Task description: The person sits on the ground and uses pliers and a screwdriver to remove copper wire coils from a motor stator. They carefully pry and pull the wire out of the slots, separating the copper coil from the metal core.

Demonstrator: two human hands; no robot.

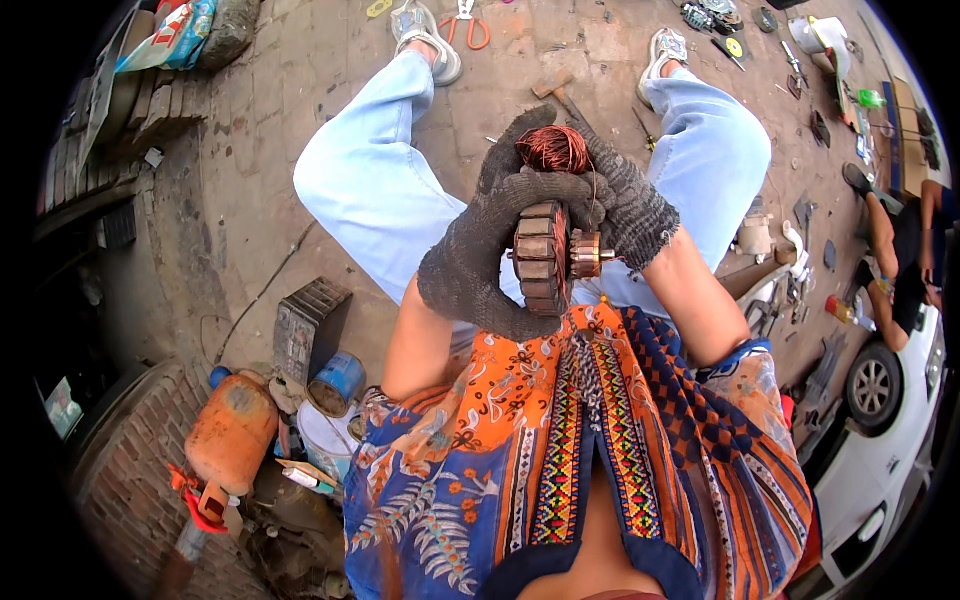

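Observation:
Both my hands wear dark knitted gloves and meet above my lap. In my left hand (465,245) is a motor armature (541,262), with the thumb beneath its slotted core and fingers over the top. The armature's copper commutator (587,254) and shaft end point to the right. Just beyond it a bundle of copper wire (555,149) sits between the two gloves. My right hand (632,208) is closed against the bundle's right side, near the commutator; its fingertips are partly hidden. A thin strand runs from the bundle down toward the armature.
A hammer (556,88) and orange-handled pliers (467,30) lie on the brick ground. At the left stand an orange cylinder (232,432), a blue can (337,384) and a dark metal box (310,325). Another person (905,260) sits at the right, by a white car (890,455).

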